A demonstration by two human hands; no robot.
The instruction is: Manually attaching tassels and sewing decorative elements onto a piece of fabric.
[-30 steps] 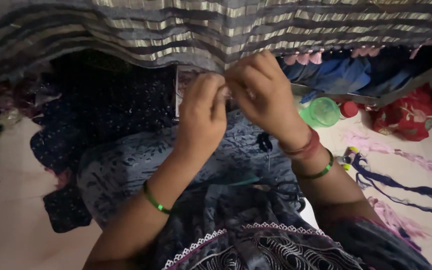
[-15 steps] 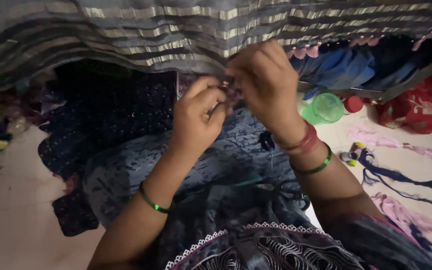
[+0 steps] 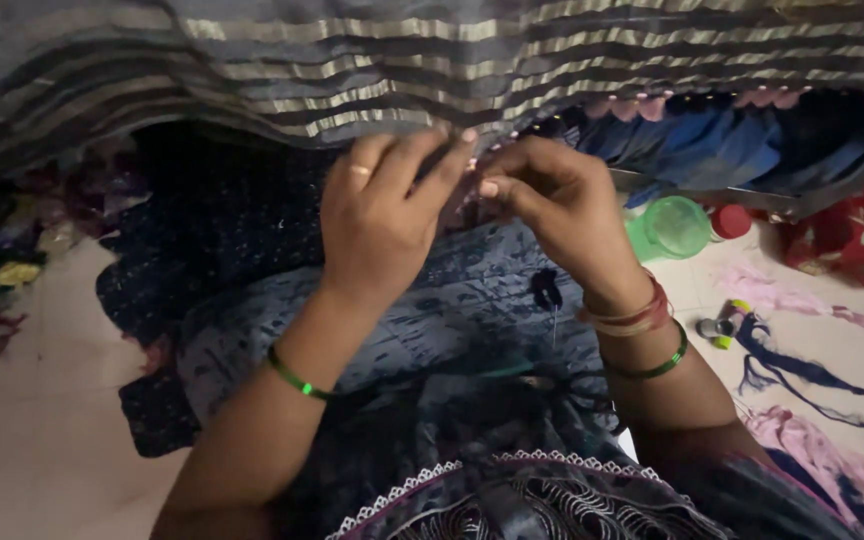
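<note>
Fabric: grey striped cloth (image 3: 432, 60) w/ pale gold bands, stretched across the top of the view; long axis runs left–right, bands sagging slightly toward centre. Lower edge hangs toward the hands.
Fabric edge: trimmed w/ small pink tassels (image 3: 642, 105), row runs along the hem to the right of the hands.
Fabric position: above & in front of both hands, over a dark blue patterned cloth (image 3: 452, 300) spread on the lap/floor.
Left hand (image 3: 382, 215): fingers curled together, tips pinched at the hem of the striped cloth; a ring shows on one finger. Back of hand faces the camera.
Right hand (image 3: 562, 205): fingers bunched, thumb & forefinger pressed together at the same spot on the hem, just beside the left fingertips. What sits between the tips is too small to tell.
Left arm: forearm rises from lower left, angled up & right; thin green bangle (image 3: 297, 377) on the wrist.
Right arm: forearm rises from lower right, angled up & left; red-pink bangles (image 3: 632, 312) plus a green one at the wrist.
Hands rel.: nearly touching, both at hem, centre of view.
Surroundings: green plastic lid (image 3: 674, 228) right of the right hand; thread spool (image 3: 720, 325) w/ dark blue thread strands (image 3: 812, 370) on the pale floor (image 3: 32, 440); red cloth (image 3: 862, 235) far right.
</note>
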